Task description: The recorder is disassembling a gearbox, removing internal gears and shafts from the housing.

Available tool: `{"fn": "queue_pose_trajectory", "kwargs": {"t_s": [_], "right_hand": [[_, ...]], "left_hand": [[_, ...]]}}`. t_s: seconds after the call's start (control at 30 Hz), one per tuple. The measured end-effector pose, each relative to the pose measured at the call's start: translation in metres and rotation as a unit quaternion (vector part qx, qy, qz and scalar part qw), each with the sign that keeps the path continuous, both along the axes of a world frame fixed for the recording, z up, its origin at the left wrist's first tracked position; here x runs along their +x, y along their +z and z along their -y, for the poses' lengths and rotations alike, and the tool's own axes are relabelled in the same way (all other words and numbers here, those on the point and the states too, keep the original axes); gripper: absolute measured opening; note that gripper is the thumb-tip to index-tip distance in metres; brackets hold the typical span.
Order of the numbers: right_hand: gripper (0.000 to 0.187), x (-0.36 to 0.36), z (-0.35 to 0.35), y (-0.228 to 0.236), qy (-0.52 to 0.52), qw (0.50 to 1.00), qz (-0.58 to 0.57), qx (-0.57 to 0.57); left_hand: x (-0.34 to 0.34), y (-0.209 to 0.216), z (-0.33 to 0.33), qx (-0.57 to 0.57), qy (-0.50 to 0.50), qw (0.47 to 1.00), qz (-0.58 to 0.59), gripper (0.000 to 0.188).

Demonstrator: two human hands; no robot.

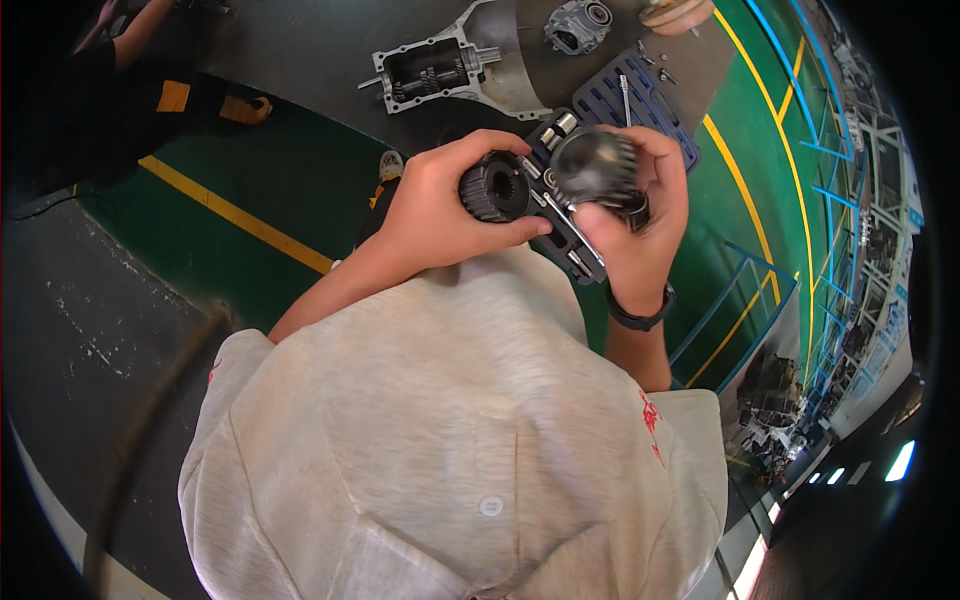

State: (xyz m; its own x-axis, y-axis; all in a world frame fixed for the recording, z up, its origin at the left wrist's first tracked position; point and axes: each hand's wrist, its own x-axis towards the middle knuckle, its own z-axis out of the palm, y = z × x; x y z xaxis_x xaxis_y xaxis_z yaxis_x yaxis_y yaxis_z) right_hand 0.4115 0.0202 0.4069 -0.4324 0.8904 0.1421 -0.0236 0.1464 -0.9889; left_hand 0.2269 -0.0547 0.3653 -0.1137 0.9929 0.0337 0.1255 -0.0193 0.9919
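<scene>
My left hand [435,200] is closed around a dark ribbed cylinder with a splined bore [480,198], thumb below and fingers above. The bore faces right. Beside it, my right hand [648,235] grips a dark toothed gear [590,165], which is blurred by motion. A small gap separates the two parts. Under both hands lies an opened dark blue socket set case [583,268], partly covered by them. Bright sockets [556,130] and a long silver bar [572,228] sit in it. A slim silver tool [626,98] lies across its far half.
On the dark workbench [320,50] beyond my hands lie an opened gearbox housing [428,75] with shafts and a smaller metal casting [578,27]. Loose small parts [665,75] lie near the case. Another person [75,120] in dark clothes stands at the far left. Blue railings [715,300] run along the right.
</scene>
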Motion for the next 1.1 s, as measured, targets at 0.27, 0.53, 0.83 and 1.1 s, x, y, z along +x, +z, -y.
{"fn": "queue_pose_trajectory", "kwargs": {"t_s": [0.27, 0.53, 0.83, 1.1], "right_hand": [[0.073, -0.005, 0.008, -0.021, 0.032, 0.959, -0.193, -0.205], [0.059, -0.027, 0.026, -0.032, -0.028, 0.986, -0.146, -0.08], [0.038, 0.094, 0.0, -0.181, -0.283, 0.906, 0.05, -0.31], [0.068, 0.119, 0.049, -0.31, -0.232, 0.793, 0.512, -0.236]], "left_hand": [[-0.001, 0.012, -0.005, -0.019, -0.053, 0.996, 0.073, 0.065], [-0.007, 0.001, -0.013, -0.01, -0.057, 0.991, 0.119, 0.064], [-0.016, -0.005, -0.018, -0.098, -0.038, 0.993, 0.044, 0.054], [-0.015, -0.01, -0.023, -0.133, -0.09, 0.987, -0.003, 0.053]]}}
